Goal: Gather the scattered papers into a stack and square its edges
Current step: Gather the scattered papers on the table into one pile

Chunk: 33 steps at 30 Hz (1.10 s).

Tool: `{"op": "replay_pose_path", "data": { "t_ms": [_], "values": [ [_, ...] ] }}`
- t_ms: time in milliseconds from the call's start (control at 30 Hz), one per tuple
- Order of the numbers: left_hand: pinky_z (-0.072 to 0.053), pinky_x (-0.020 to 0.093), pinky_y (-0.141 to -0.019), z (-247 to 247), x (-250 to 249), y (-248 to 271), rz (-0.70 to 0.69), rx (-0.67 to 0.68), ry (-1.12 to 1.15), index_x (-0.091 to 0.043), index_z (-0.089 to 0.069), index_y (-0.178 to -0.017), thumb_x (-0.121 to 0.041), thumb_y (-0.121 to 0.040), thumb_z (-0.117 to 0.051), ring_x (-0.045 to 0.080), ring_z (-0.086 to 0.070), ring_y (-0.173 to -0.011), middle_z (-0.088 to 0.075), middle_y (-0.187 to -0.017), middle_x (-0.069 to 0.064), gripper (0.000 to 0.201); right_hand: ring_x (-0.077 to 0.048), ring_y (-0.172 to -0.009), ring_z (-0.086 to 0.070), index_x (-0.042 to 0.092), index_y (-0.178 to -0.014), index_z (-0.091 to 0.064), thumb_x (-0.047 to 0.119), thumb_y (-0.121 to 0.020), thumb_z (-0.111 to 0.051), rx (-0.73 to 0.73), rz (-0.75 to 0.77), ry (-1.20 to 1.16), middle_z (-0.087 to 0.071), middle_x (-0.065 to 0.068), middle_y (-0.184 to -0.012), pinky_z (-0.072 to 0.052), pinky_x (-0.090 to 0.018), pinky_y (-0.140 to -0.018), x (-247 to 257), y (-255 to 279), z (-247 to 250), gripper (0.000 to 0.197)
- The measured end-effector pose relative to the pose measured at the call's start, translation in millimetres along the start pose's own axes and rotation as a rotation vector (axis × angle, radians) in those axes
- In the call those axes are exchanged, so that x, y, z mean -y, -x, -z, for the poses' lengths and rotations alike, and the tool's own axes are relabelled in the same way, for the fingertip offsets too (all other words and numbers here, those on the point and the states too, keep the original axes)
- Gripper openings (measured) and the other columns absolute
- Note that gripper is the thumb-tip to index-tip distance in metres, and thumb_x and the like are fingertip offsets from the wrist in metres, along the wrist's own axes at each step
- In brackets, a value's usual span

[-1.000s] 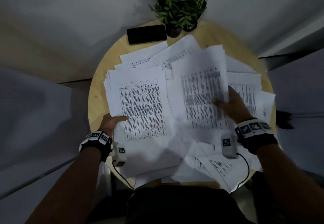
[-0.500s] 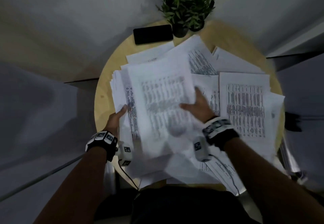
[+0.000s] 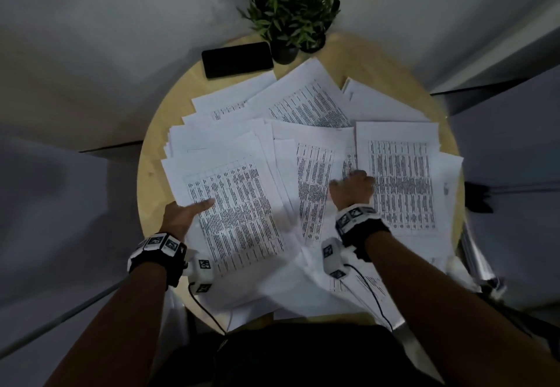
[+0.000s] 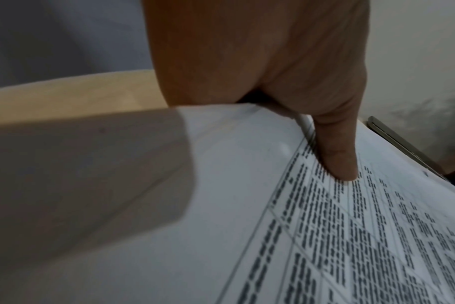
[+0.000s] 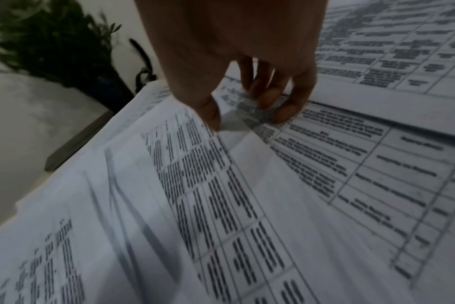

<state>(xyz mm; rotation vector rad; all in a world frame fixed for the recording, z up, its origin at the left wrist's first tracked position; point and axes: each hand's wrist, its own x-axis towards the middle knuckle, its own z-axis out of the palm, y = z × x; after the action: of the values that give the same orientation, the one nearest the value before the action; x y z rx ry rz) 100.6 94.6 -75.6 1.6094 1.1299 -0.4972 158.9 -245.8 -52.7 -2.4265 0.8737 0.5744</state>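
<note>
Printed white sheets cover a round wooden table (image 3: 151, 174). My left hand (image 3: 185, 214) holds the left edge of the gathered pile (image 3: 236, 205). In the left wrist view its thumb (image 4: 338, 160) lies on the top sheet (image 4: 247, 205) and its fingers are hidden below. My right hand (image 3: 353, 188) is over the middle of the table, fingers bent down. In the right wrist view its fingertips (image 5: 281, 115) touch a loose sheet (image 5: 325, 154) and the thumb stands apart from them. More loose sheets lie to the right (image 3: 400, 180) and at the far side (image 3: 303, 99).
A black phone (image 3: 238, 59) lies at the far edge of the table. A potted green plant (image 3: 291, 5) stands beside it. Some sheets hang over the near and right edges of the table. Grey floor surrounds the table.
My right hand carried a sheet left onto the pile, let it go, and moved back right to the middle sheets. My left hand stayed on the pile's left edge.
</note>
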Motion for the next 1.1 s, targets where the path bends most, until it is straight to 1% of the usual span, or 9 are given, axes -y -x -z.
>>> {"op": "replay_pose_path", "data": {
  "t_ms": [133, 200, 367, 467, 633, 700, 833, 1000, 1100],
  "values": [
    [-0.039, 0.047, -0.111, 4, 4, -2, -0.014, 0.039, 0.034, 0.007, -0.053, -0.135, -0.048, -0.044, -0.096, 0.032, -0.050, -0.132, -0.052, -0.144, 0.017, 0.114, -0.036, -0.137, -0.040, 0.003, -0.144, -0.032, 0.053, -0.069, -0.079, 0.381, -0.022, -0.319, -0.042, -0.014, -0.147, -0.037, -0.042, -0.109, 11, 5, 3, 0.102],
    [-0.041, 0.042, -0.108, 7, 11, -10, -0.019, 0.057, 0.054, 0.004, -0.065, -0.122, -0.054, -0.031, -0.096, 0.029, -0.055, -0.127, -0.060, -0.137, 0.015, 0.112, -0.035, -0.140, -0.035, 0.007, -0.147, -0.029, 0.043, -0.069, -0.083, 0.481, -0.008, -0.349, -0.038, -0.011, -0.150, -0.035, -0.044, -0.112, 16, 14, -4, 0.101],
    [-0.039, 0.041, -0.103, 1, -7, 15, -0.025, 0.110, 0.134, 0.003, -0.062, -0.111, -0.025, -0.066, -0.091, 0.022, -0.051, -0.117, -0.056, -0.124, 0.004, 0.060, -0.021, -0.110, -0.061, 0.005, -0.129, -0.055, 0.007, -0.079, -0.075, 0.241, 0.185, -0.247, -0.063, -0.008, -0.122, -0.050, -0.016, -0.074, 19, 7, -1, 0.054],
    [-0.039, 0.048, -0.108, -5, -7, 18, -0.043, 0.167, 0.110, 0.001, -0.066, -0.106, -0.025, -0.061, -0.094, 0.022, -0.053, -0.120, -0.060, -0.121, 0.002, 0.059, -0.025, -0.122, -0.055, 0.003, -0.131, -0.052, 0.021, -0.074, -0.081, 0.299, 0.231, -0.187, -0.059, -0.011, -0.130, -0.047, -0.029, -0.097, 22, -2, 2, 0.066],
    [-0.043, 0.038, -0.105, -2, 0, 9, -0.068, 0.112, 0.090, 0.002, -0.068, -0.114, -0.039, -0.038, -0.100, 0.029, -0.060, -0.121, -0.068, -0.123, 0.012, 0.092, -0.031, -0.138, -0.037, 0.001, -0.144, -0.033, 0.029, -0.078, -0.078, 0.393, 0.274, -0.046, -0.040, -0.014, -0.148, -0.033, -0.037, -0.111, 44, 3, -24, 0.085],
    [-0.045, 0.046, -0.105, 5, -3, 12, -0.065, 0.079, 0.099, 0.000, -0.068, -0.115, -0.029, -0.046, -0.099, 0.028, -0.062, -0.116, -0.069, -0.118, 0.009, 0.081, -0.032, -0.137, -0.038, 0.002, -0.143, -0.035, 0.025, -0.077, -0.078, 0.345, 0.259, -0.038, -0.042, -0.013, -0.147, -0.033, -0.038, -0.112, 48, 0, -17, 0.082],
    [-0.047, 0.052, -0.101, 16, -10, 19, -0.035, 0.063, 0.093, 0.001, -0.066, -0.116, -0.010, -0.066, -0.090, 0.033, -0.060, -0.116, -0.067, -0.119, 0.012, 0.055, -0.028, -0.105, -0.064, 0.001, -0.117, -0.060, 0.020, -0.073, -0.081, 0.159, 0.414, 0.041, -0.068, -0.016, -0.111, -0.046, -0.024, -0.081, 54, -12, 30, 0.053],
    [-0.037, 0.062, -0.105, 16, -12, 25, 0.022, 0.097, 0.125, 0.002, -0.059, -0.128, -0.014, -0.067, -0.091, 0.027, -0.050, -0.118, -0.059, -0.124, 0.006, 0.070, -0.019, -0.096, -0.060, 0.004, -0.116, -0.061, 0.027, -0.060, -0.088, 0.210, 0.692, -0.081, -0.064, -0.006, -0.104, -0.042, -0.027, -0.077, 87, 14, 121, 0.067],
    [-0.041, 0.056, -0.106, 22, -3, 11, -0.002, 0.092, 0.058, 0.005, -0.060, -0.127, -0.042, -0.043, -0.099, 0.031, -0.052, -0.126, -0.057, -0.139, 0.010, 0.104, 0.004, -0.082, -0.066, 0.011, -0.111, -0.063, 0.017, -0.063, -0.088, 0.335, 0.758, -0.186, -0.070, 0.008, -0.095, -0.051, -0.014, -0.068, 104, 35, 163, 0.054]
  ]
}}
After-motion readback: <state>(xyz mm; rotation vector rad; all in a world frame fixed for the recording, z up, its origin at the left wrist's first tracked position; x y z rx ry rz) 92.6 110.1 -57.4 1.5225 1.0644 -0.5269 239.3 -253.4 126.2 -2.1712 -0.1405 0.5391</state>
